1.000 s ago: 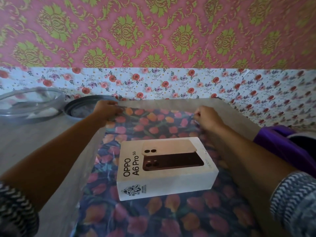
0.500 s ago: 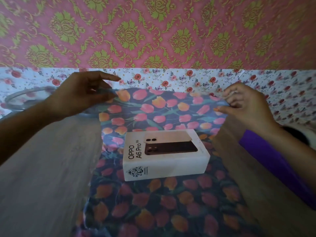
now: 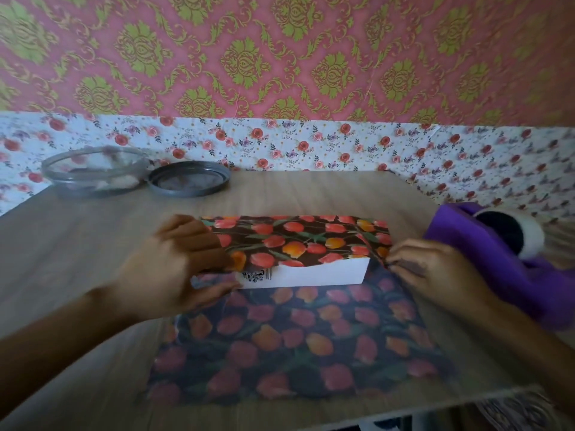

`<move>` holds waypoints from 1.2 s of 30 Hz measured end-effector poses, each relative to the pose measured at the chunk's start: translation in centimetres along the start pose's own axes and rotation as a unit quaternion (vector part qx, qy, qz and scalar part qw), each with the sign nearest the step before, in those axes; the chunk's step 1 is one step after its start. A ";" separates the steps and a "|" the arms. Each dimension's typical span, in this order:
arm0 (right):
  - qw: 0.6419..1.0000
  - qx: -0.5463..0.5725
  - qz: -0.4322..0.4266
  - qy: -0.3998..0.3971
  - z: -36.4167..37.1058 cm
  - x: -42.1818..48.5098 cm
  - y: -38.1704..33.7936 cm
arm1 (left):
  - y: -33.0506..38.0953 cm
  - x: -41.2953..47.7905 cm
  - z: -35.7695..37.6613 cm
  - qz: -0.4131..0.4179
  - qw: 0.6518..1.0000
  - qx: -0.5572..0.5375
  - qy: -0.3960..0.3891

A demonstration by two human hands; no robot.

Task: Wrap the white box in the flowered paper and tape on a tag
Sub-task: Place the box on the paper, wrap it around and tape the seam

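Observation:
The white box (image 3: pixel 314 275) lies on the flowered paper (image 3: pixel 295 343) in the middle of the wooden table (image 3: pixel 77 244). The far half of the paper is folded over the box's top, leaving only the white front side showing. My left hand (image 3: pixel 180 262) holds the folded flap at the box's left end, fingers on top and thumb against the front. My right hand (image 3: pixel 432 269) pinches the flap's edge at the box's right end. No tag or tape is visible.
A clear bowl (image 3: pixel 93 172) and a round grey lid (image 3: pixel 189 178) sit at the table's far left. A purple cloth (image 3: pixel 497 269) with a dark round thing on it lies at the right. The table's near edge runs along the bottom.
Both hands lifted the paper's far edge off the table and brought it toward me, over the box. The box's printed top is now covered.

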State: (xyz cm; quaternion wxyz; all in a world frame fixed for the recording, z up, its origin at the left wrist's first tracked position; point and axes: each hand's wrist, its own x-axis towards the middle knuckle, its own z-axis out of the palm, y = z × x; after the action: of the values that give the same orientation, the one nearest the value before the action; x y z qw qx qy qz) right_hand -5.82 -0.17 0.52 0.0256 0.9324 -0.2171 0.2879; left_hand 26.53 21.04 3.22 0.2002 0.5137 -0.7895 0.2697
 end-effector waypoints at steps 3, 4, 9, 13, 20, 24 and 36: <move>1.000 0.018 0.011 0.004 -0.7 0.3 -0.7 | 1.0 2.1 0.1 0.004 1.000 0.011 0.028; 1.000 0.025 0.006 0.008 -1.1 0.4 -1.0 | 1.5 2.9 0.3 0.006 1.000 0.010 0.021; 0.997 0.068 -0.010 0.043 -2.1 2.1 -3.5 | 2.7 5.0 3.2 0.028 0.999 0.027 -0.027; 0.998 0.050 -0.042 -0.013 -0.6 3.6 -4.6 | 2.2 4.3 4.7 0.025 0.999 -0.015 -0.016; 0.998 0.020 -0.017 -0.064 1.2 4.7 -5.2 | 0.9 4.5 4.5 -0.043 0.997 -0.051 -0.034; 0.997 0.031 -0.011 -0.070 1.5 5.0 -5.0 | 0.1 4.7 4.6 -0.070 0.991 -0.094 -0.058; 0.997 -0.051 -0.049 -0.006 3.9 4.2 -3.7 | -1.1 4.3 6.5 -0.076 0.989 -0.125 -0.007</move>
State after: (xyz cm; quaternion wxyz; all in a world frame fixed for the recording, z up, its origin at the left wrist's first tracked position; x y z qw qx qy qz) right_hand 0.92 0.88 -0.16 0.0861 0.9411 -0.1852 0.2694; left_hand 25.56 13.57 0.98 0.2767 0.5452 -0.7771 0.1495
